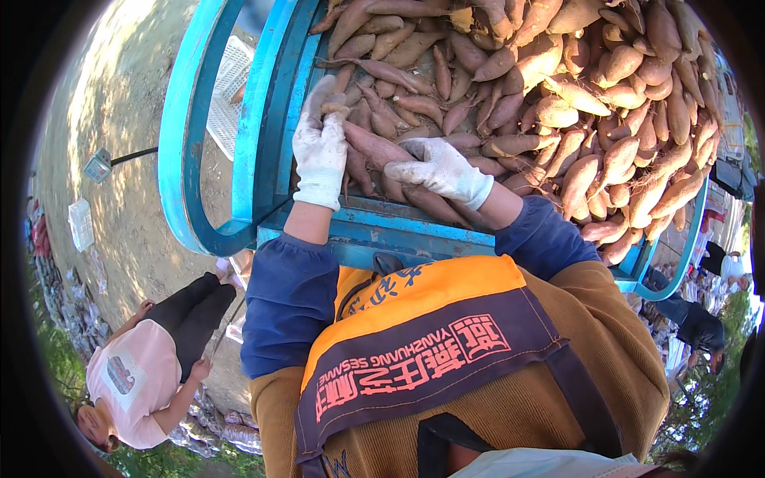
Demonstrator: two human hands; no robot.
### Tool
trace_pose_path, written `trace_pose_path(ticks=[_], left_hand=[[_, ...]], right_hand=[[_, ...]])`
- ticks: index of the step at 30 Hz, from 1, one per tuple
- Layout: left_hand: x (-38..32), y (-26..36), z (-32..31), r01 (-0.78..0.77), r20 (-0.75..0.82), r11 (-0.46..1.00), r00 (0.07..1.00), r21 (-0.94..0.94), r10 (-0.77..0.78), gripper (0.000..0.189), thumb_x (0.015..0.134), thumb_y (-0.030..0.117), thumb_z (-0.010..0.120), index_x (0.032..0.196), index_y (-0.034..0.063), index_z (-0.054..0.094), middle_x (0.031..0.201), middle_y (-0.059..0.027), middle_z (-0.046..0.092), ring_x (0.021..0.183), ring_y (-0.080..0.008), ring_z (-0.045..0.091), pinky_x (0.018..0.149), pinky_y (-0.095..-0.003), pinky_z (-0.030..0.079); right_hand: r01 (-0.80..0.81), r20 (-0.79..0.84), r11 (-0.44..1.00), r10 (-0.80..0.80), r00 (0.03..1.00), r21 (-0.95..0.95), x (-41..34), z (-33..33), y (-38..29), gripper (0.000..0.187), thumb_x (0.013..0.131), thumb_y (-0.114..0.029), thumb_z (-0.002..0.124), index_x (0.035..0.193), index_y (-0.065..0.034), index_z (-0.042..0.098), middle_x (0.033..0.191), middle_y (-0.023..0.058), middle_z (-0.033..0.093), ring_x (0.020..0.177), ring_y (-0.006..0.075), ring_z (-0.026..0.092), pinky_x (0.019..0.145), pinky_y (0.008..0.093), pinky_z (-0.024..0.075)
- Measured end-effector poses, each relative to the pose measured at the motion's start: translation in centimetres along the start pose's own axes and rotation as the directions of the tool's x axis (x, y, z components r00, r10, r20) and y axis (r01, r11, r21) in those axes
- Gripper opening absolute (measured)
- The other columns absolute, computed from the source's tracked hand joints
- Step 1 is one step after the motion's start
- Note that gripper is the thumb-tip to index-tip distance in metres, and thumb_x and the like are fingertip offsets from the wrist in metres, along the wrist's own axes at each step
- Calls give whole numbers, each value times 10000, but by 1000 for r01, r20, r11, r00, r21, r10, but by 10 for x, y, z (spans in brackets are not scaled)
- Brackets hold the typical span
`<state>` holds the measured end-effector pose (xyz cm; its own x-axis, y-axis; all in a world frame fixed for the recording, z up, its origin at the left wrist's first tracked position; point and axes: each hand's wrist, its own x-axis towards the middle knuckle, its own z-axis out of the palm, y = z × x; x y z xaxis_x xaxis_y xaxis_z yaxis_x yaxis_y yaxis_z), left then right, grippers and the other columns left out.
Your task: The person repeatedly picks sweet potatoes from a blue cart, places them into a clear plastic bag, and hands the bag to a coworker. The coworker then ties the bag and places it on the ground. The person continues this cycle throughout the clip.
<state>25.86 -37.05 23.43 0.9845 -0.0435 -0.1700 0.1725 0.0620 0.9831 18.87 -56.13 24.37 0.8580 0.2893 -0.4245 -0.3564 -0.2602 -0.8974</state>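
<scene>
A long reddish sweet potato lies slantwise between my two white-gloved hands. My right hand grips its near right end, thumb and fingers around it. At the other end, my left hand touches the tip with its thumb side. The left fingers point away from me, their tips soiled and partly curled; whether they grip the tip is unclear. Beneath both hands, loose sweet potatoes cover the floor of a blue metal cargo bed.
A tall heap of sweet potatoes fills the bed's right side. A curved blue rail rises at left. Beyond it are white plastic crates, a scale display and a person in a pink shirt. Another person is at far right.
</scene>
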Motion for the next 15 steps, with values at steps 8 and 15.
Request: trace_pose_path(ticks=[8, 15], left_hand=[[-18, -3, -22, 529, 137, 756, 843, -385, -520, 661, 924, 243, 680, 1478, 114, 343, 1111, -165, 613, 936, -290, 658, 789, -453, 565], [-26, 20, -24, 522, 148, 788, 851, -327, -503, 732, 936, 133, 626, 1553, 247, 250, 1223, -164, 549, 882, -282, 660, 656, -412, 582]], right_hand=[[-59, -63, 983, 48, 997, -177, 41, 1, 62, 493, 870, -421, 682, 1113, 7, 667, 1001, 186, 721, 955, 312, 692, 855, 389, 532], [-163, 56, 713, 274, 960, -682, 39, 26, 169, 469, 841, -385, 658, 1123, -11, 672, 1093, 205, 698, 1057, 339, 666, 932, 438, 500]])
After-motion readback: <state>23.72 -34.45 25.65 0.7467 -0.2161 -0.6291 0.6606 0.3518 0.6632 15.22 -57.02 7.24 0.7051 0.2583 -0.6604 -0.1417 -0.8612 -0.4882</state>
